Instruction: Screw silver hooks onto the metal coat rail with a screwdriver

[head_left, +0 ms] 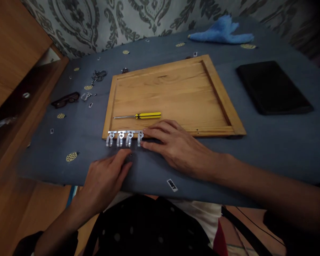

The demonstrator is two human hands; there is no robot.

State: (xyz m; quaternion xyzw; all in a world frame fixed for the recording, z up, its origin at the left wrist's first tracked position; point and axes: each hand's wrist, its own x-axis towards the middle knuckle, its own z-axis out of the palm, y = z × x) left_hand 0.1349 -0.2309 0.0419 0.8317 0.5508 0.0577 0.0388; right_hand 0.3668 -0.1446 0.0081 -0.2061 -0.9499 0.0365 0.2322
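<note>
A metal hook rail (126, 132) with several double hooks lies along the near left edge of a framed wooden board (160, 92). My right hand (176, 145) rests at the board's near edge, its thumb and a finger closed on the rail's right end hook. Just in front of the rail, my left hand (106, 174) is low over the cloth, thumb and index finger apart. By its index fingertip is a tiny dark piece (131, 154), perhaps a screw. On the board lies a yellow-handled screwdriver (148, 115), its shaft pointing left.
Left of the board are glasses (65, 100), a loose metal hook (86, 96) and a heap of small metal parts (98, 75). A black flat object (274, 87) lies to the right. Behind sits a blue cloth (222, 32). A wooden cabinet (16, 46) borders the table's left.
</note>
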